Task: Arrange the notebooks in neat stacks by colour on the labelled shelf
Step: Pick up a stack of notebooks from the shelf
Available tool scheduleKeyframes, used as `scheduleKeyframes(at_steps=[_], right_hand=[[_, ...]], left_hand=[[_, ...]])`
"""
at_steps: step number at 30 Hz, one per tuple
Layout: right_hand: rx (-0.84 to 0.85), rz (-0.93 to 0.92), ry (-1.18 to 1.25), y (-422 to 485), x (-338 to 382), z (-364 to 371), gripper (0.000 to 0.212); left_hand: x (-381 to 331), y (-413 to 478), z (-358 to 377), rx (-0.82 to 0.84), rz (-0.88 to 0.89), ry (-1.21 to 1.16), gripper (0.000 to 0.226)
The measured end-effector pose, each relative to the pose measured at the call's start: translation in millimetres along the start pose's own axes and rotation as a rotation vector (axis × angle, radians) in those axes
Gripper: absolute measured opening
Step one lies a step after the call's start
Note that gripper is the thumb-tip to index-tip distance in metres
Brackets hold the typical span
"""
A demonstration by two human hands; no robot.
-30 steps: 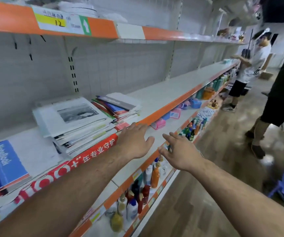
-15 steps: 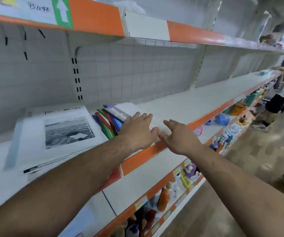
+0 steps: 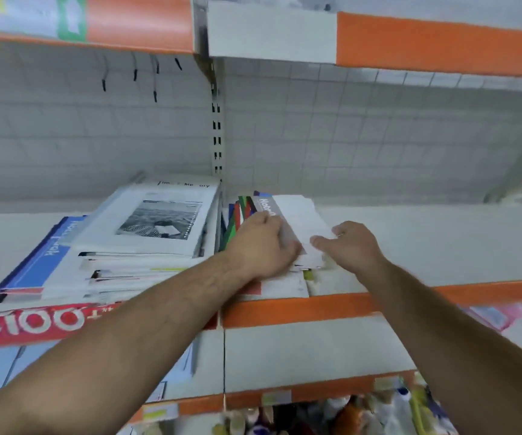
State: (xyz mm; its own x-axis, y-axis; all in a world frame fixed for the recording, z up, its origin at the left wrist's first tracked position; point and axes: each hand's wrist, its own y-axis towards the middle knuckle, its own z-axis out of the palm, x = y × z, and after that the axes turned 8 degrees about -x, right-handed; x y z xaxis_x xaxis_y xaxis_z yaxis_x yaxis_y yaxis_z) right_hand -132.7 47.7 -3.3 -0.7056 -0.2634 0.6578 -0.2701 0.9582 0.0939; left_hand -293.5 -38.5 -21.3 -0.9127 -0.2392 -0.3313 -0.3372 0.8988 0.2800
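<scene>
The mixed pile of notebooks (image 3: 285, 284) lies near the front of the shelf (image 3: 441, 243). Its green, red and blue covers fan out at the left under a grey-and-white top notebook (image 3: 300, 215). Your left hand (image 3: 259, 246) rests palm-down on that top notebook, fingers loosely bent, pressing rather than pinching. Your right hand (image 3: 352, 246) sits at its right edge, thumb pointing across the cover — blur hides whether the curled fingers grip it. Just left of the pile is a taller white stack (image 3: 159, 227) with a photo cover, and beyond that lies a blue notebook (image 3: 40, 259). A red banner (image 3: 49, 321) runs along the shelf's front edge below them, and bottles (image 3: 347, 416) show blurred at the bottom.
</scene>
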Motion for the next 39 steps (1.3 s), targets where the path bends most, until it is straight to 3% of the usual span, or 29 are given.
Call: scheduleKeyframes(at_steps=[4, 8, 12, 15, 18, 22, 30, 35, 39], right_hand=[[0.051, 0.041, 0.166, 21.6, -12.6, 0.3, 0.03], [0.025, 0.094, 0.327, 30.6, -24.5, 10.8, 0.019], [-0.071, 0.31, 0.681, 40.7, -37.0, 6.9, 0.001], [-0.072, 0.426, 0.824, 46.0, -47.5, -2.2, 0.009], [-0.025, 0.447, 0.815, 41.0, -50.7, -4.3, 0.006], [0.054, 0.365, 0.784, 32.1, -46.0, -2.2, 0.001], [0.056, 0.267, 0.729, 18.3, -32.1, 3.5, 0.02], [0.03, 0.28, 0.715, 15.4, -31.9, -1.6, 0.024], [0.031, 0.305, 0.713, 11.5, -31.5, -0.2, 0.026]], left_hand=[[-7.9, -5.5, -3.1, 0.005, -0.139, -0.05, 0.079], [-17.1, -3.2, -7.8, 0.018, -0.257, -0.105, 0.066], [-21.2, -2.0, -15.7, 0.058, -0.292, -0.104, 0.056], [-17.9, -0.9, -17.2, 0.085, -0.298, -0.112, 0.046], [-12.7, 1.2, -18.4, 0.099, -0.295, -0.131, 0.043], [-8.1, 0.1, -18.9, 0.131, -0.242, -0.047, 0.061], [-3.1, -11.5, -26.4, 0.191, -0.186, -0.082, 0.071], [2.0, -17.2, -19.3, 0.063, -0.089, -0.1, 0.064], [5.6, -18.5, -22.6, 0.086, -0.131, -0.129, 0.059]])
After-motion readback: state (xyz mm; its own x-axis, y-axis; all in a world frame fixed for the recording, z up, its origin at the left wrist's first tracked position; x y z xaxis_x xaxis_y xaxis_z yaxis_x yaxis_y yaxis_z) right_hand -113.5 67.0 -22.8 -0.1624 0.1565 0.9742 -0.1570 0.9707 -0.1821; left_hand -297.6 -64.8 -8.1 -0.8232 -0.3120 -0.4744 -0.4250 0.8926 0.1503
